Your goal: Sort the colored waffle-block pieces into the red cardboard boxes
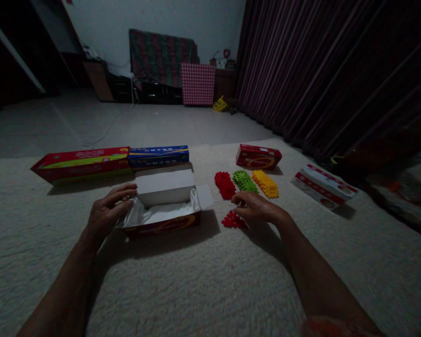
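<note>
An open red box (163, 224) with white lining stands on the pale carpet in front of me, its lid flap raised. My left hand (108, 209) rests against the box's left end, fingers curled on its edge. My right hand (257, 208) is to the right of the box, fingers closed over a red knobbly plastic piece (231, 220) lying on the carpet. Just beyond that hand lie a red piece (225, 185), a green piece (244, 181) and a yellow piece (265, 183) side by side.
A long red box (82, 164) and a blue box (158, 156) lie behind the open box. A small red box (258, 157) and a white-and-red box (323, 186) lie to the right. Dark curtains (337, 70) hang at right; furniture stands at the far wall.
</note>
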{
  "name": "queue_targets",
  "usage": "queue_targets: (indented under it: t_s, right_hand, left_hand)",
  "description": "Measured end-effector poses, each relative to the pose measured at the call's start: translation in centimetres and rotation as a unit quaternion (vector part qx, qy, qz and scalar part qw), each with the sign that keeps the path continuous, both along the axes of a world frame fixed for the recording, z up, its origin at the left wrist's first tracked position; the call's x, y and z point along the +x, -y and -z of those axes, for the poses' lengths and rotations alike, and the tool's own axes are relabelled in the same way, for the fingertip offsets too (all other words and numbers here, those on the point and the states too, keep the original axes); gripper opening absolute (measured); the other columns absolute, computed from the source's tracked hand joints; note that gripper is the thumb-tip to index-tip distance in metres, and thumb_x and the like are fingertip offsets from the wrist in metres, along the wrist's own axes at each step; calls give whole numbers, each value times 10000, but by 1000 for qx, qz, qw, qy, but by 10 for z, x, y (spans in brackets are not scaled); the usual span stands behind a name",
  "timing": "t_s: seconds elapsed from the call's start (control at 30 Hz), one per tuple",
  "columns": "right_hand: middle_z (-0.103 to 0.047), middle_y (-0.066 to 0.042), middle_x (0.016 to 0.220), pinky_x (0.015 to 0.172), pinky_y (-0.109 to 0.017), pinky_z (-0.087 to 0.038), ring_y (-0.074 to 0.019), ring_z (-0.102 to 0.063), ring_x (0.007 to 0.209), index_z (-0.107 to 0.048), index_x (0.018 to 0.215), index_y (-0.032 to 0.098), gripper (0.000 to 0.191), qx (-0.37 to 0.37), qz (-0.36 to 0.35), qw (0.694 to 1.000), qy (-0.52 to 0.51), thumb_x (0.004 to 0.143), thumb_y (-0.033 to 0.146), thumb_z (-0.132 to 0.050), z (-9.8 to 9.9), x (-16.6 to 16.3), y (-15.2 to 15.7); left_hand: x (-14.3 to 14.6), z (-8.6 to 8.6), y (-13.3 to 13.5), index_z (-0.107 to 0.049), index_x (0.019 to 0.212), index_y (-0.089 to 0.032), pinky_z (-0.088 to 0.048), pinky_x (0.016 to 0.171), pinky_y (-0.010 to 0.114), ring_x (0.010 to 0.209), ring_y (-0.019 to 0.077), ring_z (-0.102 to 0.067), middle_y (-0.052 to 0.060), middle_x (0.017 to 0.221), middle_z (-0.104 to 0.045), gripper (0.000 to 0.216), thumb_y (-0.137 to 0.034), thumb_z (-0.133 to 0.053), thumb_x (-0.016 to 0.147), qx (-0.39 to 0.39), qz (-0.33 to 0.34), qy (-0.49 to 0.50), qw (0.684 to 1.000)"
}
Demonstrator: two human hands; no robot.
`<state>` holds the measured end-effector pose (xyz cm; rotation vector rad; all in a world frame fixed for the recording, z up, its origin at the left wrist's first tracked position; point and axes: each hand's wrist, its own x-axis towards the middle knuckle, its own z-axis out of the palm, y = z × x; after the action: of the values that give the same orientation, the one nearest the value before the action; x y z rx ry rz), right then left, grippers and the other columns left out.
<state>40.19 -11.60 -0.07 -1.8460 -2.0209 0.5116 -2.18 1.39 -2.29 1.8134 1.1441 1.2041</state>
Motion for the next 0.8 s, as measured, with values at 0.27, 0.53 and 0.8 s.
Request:
queue_targets:
  t_s: [0.27, 0.53, 0.8]
  right_hand:
    - [-637, -148, 1131, 953, -435, -449, -285, -562, 1057, -684, 1169, 166, 328, 201, 112, 965, 127, 872, 147, -546, 18, -8, -30]
    - [-622, -134, 1164, 941, -436, -398, -293, -523, 1042, -679, 1204, 184, 360, 187, 103, 956, 200, 855, 169, -596, 27, -12, -29]
    - [-624, -133, 1162, 954, -443, -382, -294, -524, 1069, -680, 1155, 184, 315, 200, 88, 957, 189, 857, 157, -580, 31, -13, -25]
  left_hand:
    - [0, 2, 0, -774, 891, -219, -458, 1107, 522, 1284, 347, -589, 118, 1283, -706, 261, -401, -751, 705, -7, -10, 8, 1000]
    - [1, -1, 2, -773, 884, -213, -467, 1095, 527, 1284, 349, -587, 122, 1267, -711, 251, -384, -745, 703, -7, -6, 6, 1000]
    - [2, -2, 2, -777, 867, -202, -474, 1076, 518, 1267, 358, -592, 120, 1247, -719, 252, -380, -755, 691, -13, -10, 16, 1000]
